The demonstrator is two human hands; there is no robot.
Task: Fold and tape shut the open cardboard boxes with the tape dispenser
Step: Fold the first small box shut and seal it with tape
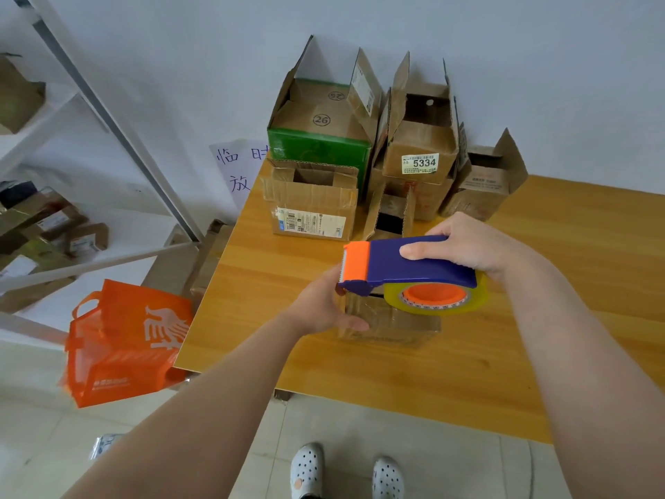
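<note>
Here, the right grip [467, 246] is curled around the blue and orange tape dispenser [406, 261], holding it just above a small cardboard box [392, 324] at the near middle of the wooden counter [539, 354]. The left grip [324, 304] clasps that box's left end, beside the dispenser's toothed blade. The box looks folded shut and glossy with tape, though partly hidden. Behind, at least 5 open boxes [313, 196] stand by the wall, flaps up, so most of the job seems left.
</note>
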